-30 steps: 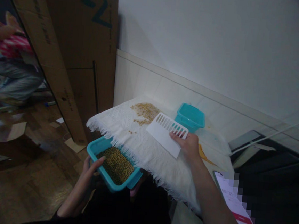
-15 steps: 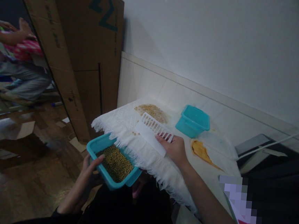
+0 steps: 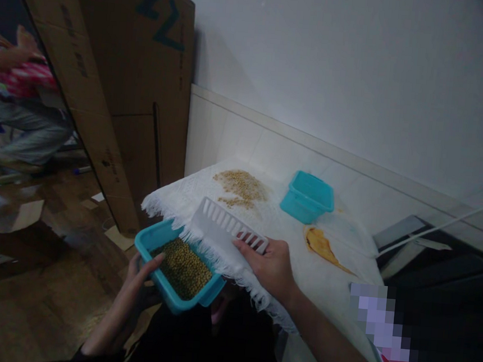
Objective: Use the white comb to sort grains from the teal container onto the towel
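My left hand (image 3: 133,290) grips a teal plastic tray (image 3: 148,239) filled with yellowish beans (image 3: 181,266), held just below the fringed near edge of a white cloth (image 3: 286,247). My right hand (image 3: 270,265) is closed on a white slotted plastic scraper (image 3: 220,232), whose lower edge rests at the cloth's fringe right above the tray. A loose pile of beans (image 3: 241,184) lies farther back on the cloth.
A second teal tray (image 3: 308,197) sits at the back of the cloth, with an orange-brown stain (image 3: 322,245) beside it. Tall cardboard sheets (image 3: 119,80) lean against the wall at left. A dark surface with a white cable (image 3: 444,230) lies to the right. Another person (image 3: 18,71) is at far left.
My right hand has dragged the scraper from near the bean pile toward me, down to the cloth's near edge above the tray. The left hand keeps the tray in place.
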`<move>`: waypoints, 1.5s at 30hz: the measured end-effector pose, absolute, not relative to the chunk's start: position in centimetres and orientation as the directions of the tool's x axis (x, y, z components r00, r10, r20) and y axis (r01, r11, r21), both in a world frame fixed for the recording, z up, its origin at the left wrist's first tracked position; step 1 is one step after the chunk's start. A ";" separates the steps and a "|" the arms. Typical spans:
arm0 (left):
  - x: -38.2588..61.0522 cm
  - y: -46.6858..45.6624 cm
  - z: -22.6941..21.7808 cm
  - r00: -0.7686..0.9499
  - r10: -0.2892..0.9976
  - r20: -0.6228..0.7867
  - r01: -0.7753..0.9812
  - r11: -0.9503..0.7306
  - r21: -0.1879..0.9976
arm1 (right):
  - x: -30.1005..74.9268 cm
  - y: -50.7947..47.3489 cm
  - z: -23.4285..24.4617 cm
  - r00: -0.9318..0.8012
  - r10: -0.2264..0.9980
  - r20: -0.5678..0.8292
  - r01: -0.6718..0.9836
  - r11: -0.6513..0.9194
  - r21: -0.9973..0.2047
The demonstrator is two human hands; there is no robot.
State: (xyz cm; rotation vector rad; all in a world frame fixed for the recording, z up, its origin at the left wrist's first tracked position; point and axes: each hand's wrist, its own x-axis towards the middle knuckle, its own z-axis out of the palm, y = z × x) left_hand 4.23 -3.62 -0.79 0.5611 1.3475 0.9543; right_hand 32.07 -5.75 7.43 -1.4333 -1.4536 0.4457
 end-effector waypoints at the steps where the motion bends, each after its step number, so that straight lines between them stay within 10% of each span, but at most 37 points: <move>1: 4.3 -3.5 -0.8 -0.056 0.825 -0.562 -0.246 0.535 0.809 | 32.6 -5.5 7.3 0.254 0.886 0.388 0.524 0.211 -0.826; 14: 4.3 -3.5 -0.4 -0.056 0.831 -0.553 -0.247 0.525 0.814 | 39.9 -1.1 4.9 0.632 0.761 0.147 0.155 0.061 -0.986; 31: 3.6 -3.1 -1.2 -0.087 0.832 -0.548 -0.246 0.515 0.821 | 38.7 4.1 7.8 0.393 0.814 0.428 0.642 0.091 -0.761; 45: 3.8 -3.1 -1.2 -0.092 0.819 -0.566 -0.274 0.526 0.805 | 36.2 6.4 6.7 0.312 0.853 0.418 0.650 0.129 -0.748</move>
